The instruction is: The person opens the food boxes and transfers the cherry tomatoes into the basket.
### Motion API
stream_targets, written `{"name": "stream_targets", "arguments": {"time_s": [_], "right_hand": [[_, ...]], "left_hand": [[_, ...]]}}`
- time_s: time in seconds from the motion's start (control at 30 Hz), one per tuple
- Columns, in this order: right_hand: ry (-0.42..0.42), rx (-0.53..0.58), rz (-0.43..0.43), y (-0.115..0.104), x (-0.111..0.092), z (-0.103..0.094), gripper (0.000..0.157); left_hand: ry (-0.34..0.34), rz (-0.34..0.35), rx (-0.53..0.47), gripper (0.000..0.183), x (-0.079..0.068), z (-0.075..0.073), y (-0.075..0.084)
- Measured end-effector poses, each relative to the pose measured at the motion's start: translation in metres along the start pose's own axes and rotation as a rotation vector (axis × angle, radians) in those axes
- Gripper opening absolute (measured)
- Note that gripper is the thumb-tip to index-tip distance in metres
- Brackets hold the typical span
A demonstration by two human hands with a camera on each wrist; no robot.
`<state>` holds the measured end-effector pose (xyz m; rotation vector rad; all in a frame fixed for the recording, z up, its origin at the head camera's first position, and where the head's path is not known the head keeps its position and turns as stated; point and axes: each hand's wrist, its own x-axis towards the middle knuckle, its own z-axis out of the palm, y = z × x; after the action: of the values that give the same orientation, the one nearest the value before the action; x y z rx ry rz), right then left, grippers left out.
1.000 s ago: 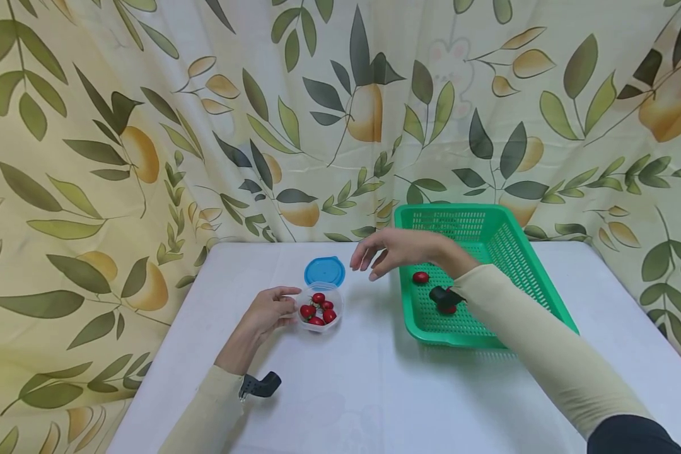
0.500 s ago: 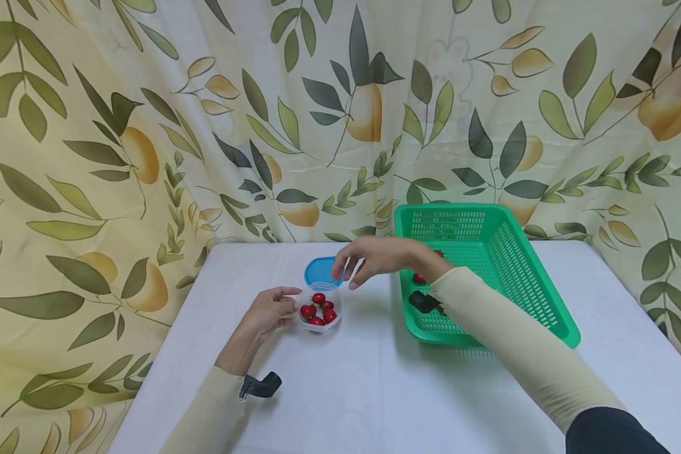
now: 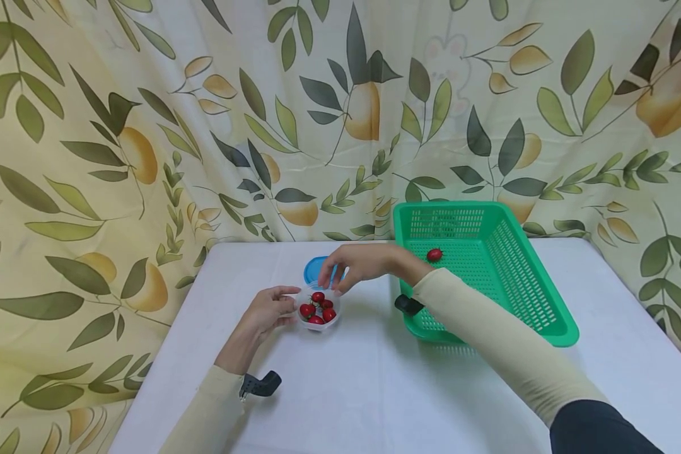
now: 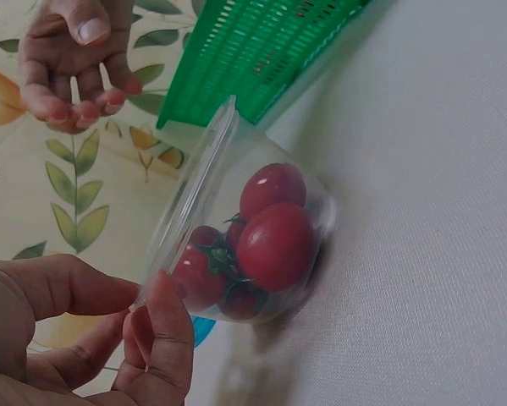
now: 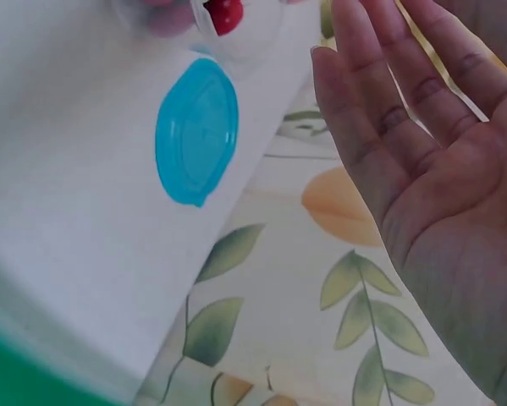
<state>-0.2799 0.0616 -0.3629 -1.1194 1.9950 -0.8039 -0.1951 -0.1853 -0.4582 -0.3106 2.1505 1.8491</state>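
Note:
A small clear plastic container (image 4: 321, 222) with several cherry tomatoes (image 4: 277, 245) inside, some on green stems, stands on the white tabletop. My left hand (image 3: 267, 312) is at its left side, and in the left wrist view the thumb and fingers pinch the rim. Palm down in the head view, my right hand (image 3: 356, 260) hovers just above the container's far right side, partly over the blue lid (image 3: 313, 270). Its fingers are loosely bent and hold nothing; the right wrist view shows a bare palm. The lid lies behind the container, apart from it.
A green perforated basket (image 3: 541, 277) stands at the right, under my right forearm. One cherry tomato (image 3: 434, 255) shows in it; the sleeve hides part of its floor. A leaf-and-fruit patterned curtain (image 3: 340, 126) hangs behind the table's far edge.
My right hand has moved left and slightly down from beside the basket to over the lid and container. Tomatoes seen earlier in the basket are now behind the arm. The left hand stays put.

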Motion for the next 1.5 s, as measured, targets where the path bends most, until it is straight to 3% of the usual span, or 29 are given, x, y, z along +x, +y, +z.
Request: {"name": "stream_targets", "arguments": {"time_s": [0.3,0.6,1.2,1.5], "right_hand": [[-0.058,0.048,-0.006,0.003,0.018,0.017,0.034],[-0.083,0.064,0.044,0.006,0.033,0.030,0.044],[-0.125,-0.031,0.132,0.010,0.055,0.043,0.048],[-0.144,-0.051,0.106,0.013,0.061,0.047,0.042]], "left_hand": [[-0.008,0.003,-0.021,0.041,0.001,0.000,-0.001],[-0.007,-0.004,-0.017,0.040,0.001,0.000,-0.001],[-0.011,0.007,-0.028,0.040,0.001,-0.001,-0.001],[-0.002,0.003,-0.031,0.040,0.000,-0.002,0.000]]}}
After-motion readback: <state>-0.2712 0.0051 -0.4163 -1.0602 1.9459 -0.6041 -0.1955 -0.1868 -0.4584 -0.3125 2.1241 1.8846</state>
